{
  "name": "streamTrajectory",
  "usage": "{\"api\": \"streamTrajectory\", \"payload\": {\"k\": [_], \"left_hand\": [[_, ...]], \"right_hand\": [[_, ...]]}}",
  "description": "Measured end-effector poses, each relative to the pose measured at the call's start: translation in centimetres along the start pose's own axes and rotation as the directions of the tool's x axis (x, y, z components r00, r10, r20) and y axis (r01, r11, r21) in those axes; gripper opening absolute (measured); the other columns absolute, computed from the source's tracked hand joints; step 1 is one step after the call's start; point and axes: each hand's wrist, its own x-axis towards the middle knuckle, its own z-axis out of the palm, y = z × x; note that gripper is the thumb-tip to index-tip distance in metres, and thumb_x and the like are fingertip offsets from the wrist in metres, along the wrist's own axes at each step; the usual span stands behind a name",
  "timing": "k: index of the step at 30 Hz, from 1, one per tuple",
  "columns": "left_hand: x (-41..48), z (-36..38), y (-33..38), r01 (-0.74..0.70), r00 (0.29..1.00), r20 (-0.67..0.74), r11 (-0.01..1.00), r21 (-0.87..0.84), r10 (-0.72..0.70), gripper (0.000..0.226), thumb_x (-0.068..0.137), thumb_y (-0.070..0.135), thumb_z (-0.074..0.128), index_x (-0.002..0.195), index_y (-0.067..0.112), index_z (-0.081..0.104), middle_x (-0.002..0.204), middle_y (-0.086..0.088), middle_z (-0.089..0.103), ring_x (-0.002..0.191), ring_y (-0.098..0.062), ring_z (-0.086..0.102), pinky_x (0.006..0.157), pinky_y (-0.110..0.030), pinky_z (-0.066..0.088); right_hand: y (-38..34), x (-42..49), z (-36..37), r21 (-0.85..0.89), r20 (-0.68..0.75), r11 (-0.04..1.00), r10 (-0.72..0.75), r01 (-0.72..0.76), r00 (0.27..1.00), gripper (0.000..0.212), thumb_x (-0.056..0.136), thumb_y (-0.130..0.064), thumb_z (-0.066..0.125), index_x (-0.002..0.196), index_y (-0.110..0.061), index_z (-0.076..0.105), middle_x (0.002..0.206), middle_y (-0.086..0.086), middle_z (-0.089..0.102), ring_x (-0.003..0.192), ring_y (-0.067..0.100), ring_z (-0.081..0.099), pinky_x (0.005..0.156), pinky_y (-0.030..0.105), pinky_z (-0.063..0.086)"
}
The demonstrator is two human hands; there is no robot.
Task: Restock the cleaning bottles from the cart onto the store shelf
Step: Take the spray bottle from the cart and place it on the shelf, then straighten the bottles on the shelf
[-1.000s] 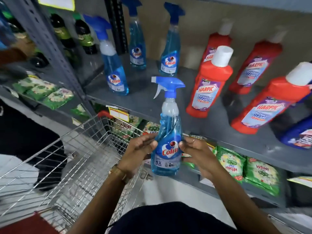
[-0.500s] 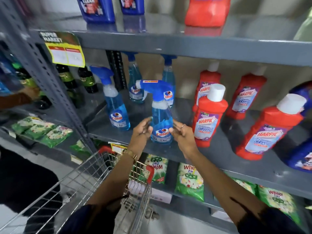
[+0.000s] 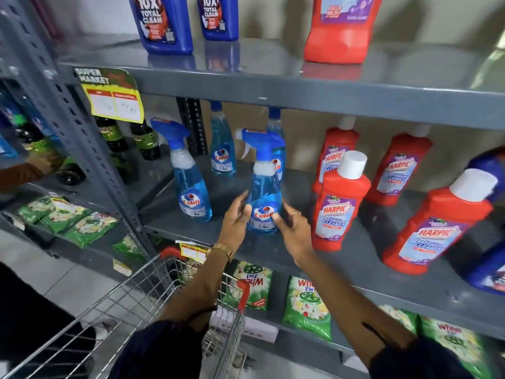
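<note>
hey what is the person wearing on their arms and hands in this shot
Both forearms are bare, with dark navy sleeves pushed up near the elbows. The left hand has a gold-coloured watch or bracelet on its wrist. The right hand wears a thin ring on one finger. A thin dark band or cord seems to sit on each forearm near the sleeve edge. No gloves.

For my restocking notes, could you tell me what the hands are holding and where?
The Colin spray bottle, standing on the shelf, between left hand and right hand at its lower body; the fingers look loose.
</note>
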Motion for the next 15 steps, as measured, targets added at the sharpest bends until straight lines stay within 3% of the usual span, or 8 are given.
{"api": "streamTrajectory", "payload": {"k": [2,4,5,8,10,11,13,15], "left_hand": [[-1.3,0.4,-1.7,0.033,0.998,-0.052,0.999,0.005,-0.032,0.063,0.093,0.016,0.054,0.146,0.015,0.022,0.145,-0.013,0.043,0.128,-0.017,0.05,0.101,-0.027,0.05],[-2.4,1.1,-3.1,0.061,0.993,-0.112,0.992,0.112,-0.049,0.091,0.077,0.037,0.072,0.147,0.026,0.015,0.15,-0.008,0.036,0.136,-0.018,0.04,0.111,-0.044,0.039],[-2.7,1.5,-3.4,0.064,0.99,-0.137,0.98,0.189,-0.038,0.104,0.067,0.044,0.078,0.147,0.029,0.013,0.152,-0.006,0.033,0.139,-0.017,0.036,0.114,-0.046,0.035],[-2.8,3.4,-3.1,0.044,0.977,-0.209,0.935,0.351,0.032,0.128,0.052,0.044,0.087,0.148,0.025,0.005,0.155,-0.007,0.024,0.143,-0.022,0.024,0.118,-0.044,0.025],[-2.1,4.3,-2.7,0.042,0.961,-0.269,0.923,0.383,0.067,0.135,0.047,0.042,0.09,0.148,0.02,0.003,0.154,-0.01,0.025,0.143,-0.026,0.024,0.118,-0.045,0.022],[-1.7,4.7,-2.7,0.047,0.953,-0.292,0.917,0.397,0.078,0.136,0.046,0.04,0.091,0.148,0.019,0.004,0.152,-0.012,0.028,0.142,-0.028,0.026,0.118,-0.046,0.023],[-1.4,5.1,-2.9,0.057,0.942,-0.323,0.902,0.428,0.094,0.133,0.048,0.034,0.091,0.148,0.014,0.006,0.148,-0.016,0.033,0.138,-0.031,0.031,0.116,-0.049,0.027],[-1.3,5.3,-3.0,0.058,0.931,-0.345,0.884,0.464,0.12,0.127,0.052,0.027,0.09,0.148,0.01,0.009,0.146,-0.018,0.036,0.136,-0.034,0.034,0.115,-0.05,0.029]], "right_hand": [[0.5,-3.1,-0.8,0.019,-0.071,1.0,-0.012,0.013,0.997,0.04,0.087,-0.02,0.064,0.126,-0.014,0.056,0.128,0.001,0.058,0.116,0.009,0.055,0.099,0.024,0.046],[1.3,-6.9,-2.3,0.047,-0.246,0.998,-0.032,0.045,0.969,0.021,0.085,-0.022,0.066,0.106,-0.017,0.064,0.11,0.007,0.066,0.099,0.007,0.062,0.085,0.017,0.051],[1.8,-8.5,-3.2,0.059,-0.369,0.996,-0.038,0.065,0.929,0.02,0.083,-0.029,0.068,0.099,-0.019,0.064,0.103,0.008,0.066,0.094,0.009,0.063,0.08,0.017,0.051],[3.6,-10.5,-7.7,0.041,-0.708,0.996,-0.026,0.078,0.706,0.043,0.069,-0.046,0.073,0.104,-0.03,0.053,0.106,0.0,0.053,0.097,0.016,0.056,0.082,0.03,0.047],[4.2,-9.7,-11.2,-0.097,-0.82,0.995,-0.058,-0.039,0.569,0.074,0.061,-0.047,0.077,0.122,-0.017,0.046,0.118,-0.003,0.047,0.112,0.025,0.047,0.097,0.039,0.038],[4.4,-9.0,-13.0,-0.152,-0.837,0.981,-0.061,-0.125,0.544,0.091,0.058,-0.044,0.082,0.13,-0.007,0.04,0.125,0.008,0.047,0.119,0.033,0.041,0.103,0.042,0.031],[4.8,-7.3,-15.7,-0.165,-0.83,0.951,0.01,-0.263,0.558,0.112,0.05,-0.035,0.09,0.137,0.003,0.03,0.135,0.027,0.041,0.127,0.039,0.034,0.109,0.044,0.024],[5.2,-6.2,-17.3,-0.136,-0.778,0.949,0.075,-0.284,0.624,0.111,0.046,-0.031,0.092,0.134,0.001,0.033,0.132,0.026,0.047,0.124,0.038,0.042,0.107,0.045,0.032]]}}
